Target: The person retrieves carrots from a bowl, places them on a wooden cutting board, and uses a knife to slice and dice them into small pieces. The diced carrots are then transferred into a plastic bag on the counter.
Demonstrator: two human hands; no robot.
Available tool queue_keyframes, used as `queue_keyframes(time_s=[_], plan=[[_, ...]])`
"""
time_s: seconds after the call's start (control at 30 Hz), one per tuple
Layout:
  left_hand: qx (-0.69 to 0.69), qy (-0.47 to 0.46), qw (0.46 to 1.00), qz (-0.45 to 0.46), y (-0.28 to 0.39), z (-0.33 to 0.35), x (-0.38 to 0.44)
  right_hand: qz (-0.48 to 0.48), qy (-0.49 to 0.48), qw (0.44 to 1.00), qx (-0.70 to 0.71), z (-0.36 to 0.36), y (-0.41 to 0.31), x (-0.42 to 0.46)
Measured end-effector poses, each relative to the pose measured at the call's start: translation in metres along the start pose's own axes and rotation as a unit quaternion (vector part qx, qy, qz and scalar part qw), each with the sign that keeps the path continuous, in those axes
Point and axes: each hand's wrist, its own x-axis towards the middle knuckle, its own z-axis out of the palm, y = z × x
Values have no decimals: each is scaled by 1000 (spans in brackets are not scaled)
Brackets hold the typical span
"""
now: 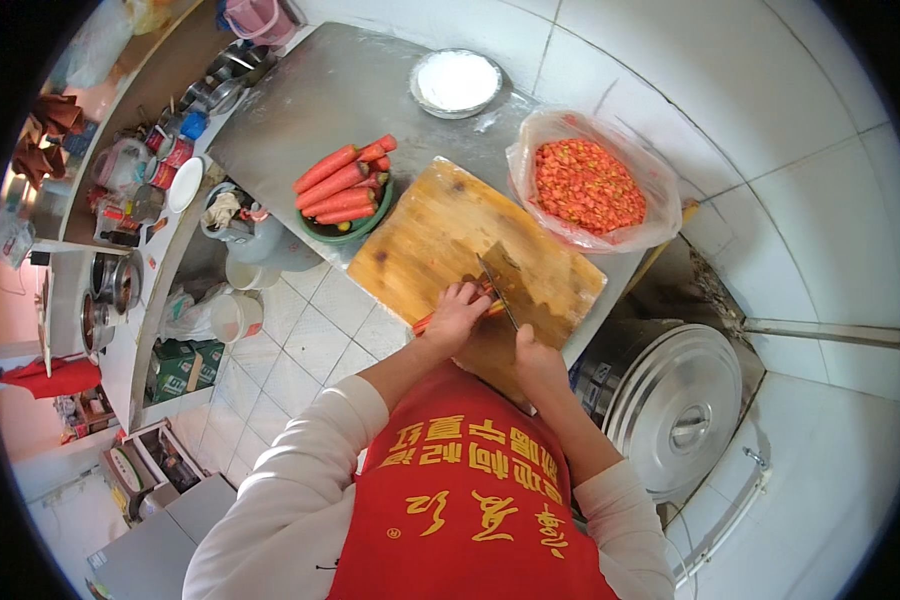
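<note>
My right hand (538,361) grips the handle of a kitchen knife (499,291), its blade standing over a wooden cutting board (420,232). Beside the blade, my left hand (457,313) presses down on carrot strips (499,307), partly hidden under the fingers. Wet patches darken the board near the knife. Whole carrots (337,187) lie heaped in a green bowl (352,234) to the left of the board. On the right, a clear plastic bag (521,161) holds finely chopped orange-red pieces (589,184).
A metal bowl of white powder (456,81) stands at the back of the metal table (300,105), near the tiled wall. A large lidded metal pot (682,420) is close by my right arm. Shelves with jars and bowls stand left, beyond white buckets (234,316) on the floor.
</note>
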Motion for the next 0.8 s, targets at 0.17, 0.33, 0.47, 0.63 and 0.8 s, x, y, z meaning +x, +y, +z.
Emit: queue_keyframes(time_s=[0.17, 0.33, 0.47, 0.63, 0.8], plan=[[-27, 33, 999, 2, -2, 2, -1, 6, -18, 1000, 8, -25, -11, -4], [-27, 27, 999, 1, 1, 0, -1, 2, -6, 1000, 12, -12, -7, 0], [-42, 42, 998, 9, 1, 2, -2, -7, 23, 1000, 4, -1, -9, -5], [-46, 69, 996, 13, 1, 1, -2, 4, -5, 1000, 12, -18, -15, -3], [-36, 70, 997, 20, 0, 2, -1, 8, 0, 1000, 20, -4, -11, -2]])
